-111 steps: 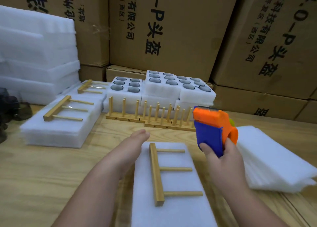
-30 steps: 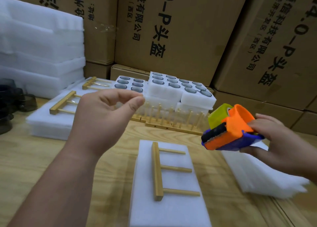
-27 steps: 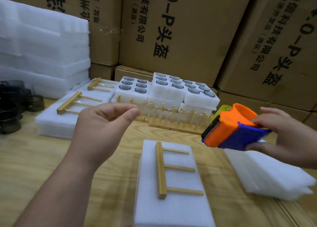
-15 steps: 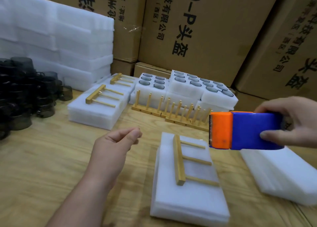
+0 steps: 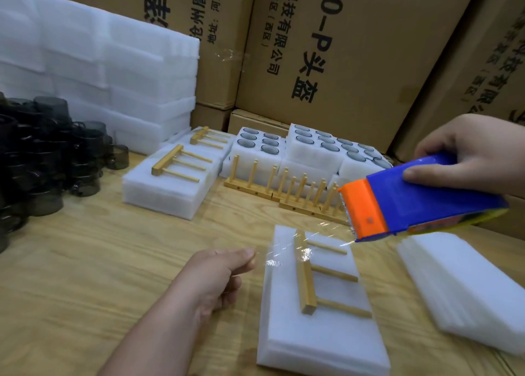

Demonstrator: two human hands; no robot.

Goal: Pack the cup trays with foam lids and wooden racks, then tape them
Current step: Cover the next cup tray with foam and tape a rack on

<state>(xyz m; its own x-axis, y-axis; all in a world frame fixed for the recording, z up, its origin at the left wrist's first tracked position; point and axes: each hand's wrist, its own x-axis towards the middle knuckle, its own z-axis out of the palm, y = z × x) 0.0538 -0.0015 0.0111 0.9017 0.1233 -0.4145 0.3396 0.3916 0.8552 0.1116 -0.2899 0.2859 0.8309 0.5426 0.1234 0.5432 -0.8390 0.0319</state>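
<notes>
Stacked cardboard boxes [image 5: 355,63] printed with black characters wall off the back of a pale plywood bench [image 5: 113,262]. At back left rises a pile of white foam slabs [image 5: 99,71], and beside it a heap of dark smoky cups [image 5: 51,154]. Three closed foam packs lie on the bench, each with one wooden rack flat on top: two at the back [image 5: 173,185] and the near pack [image 5: 321,313] in front, its rack [image 5: 305,279] showing three pegs. Three open cup trays [image 5: 312,148] sit behind two upright racks [image 5: 284,185]. A stack of thin foam lids [image 5: 466,287] lies at right. The right hand [image 5: 471,154] grips a blue-and-orange tape dispenser [image 5: 412,202] above the pack's far right corner. Clear tape [image 5: 298,248] stretches from it across the rack to the left hand [image 5: 224,276], whose fingers [image 5: 247,258] pinch its end.
</notes>
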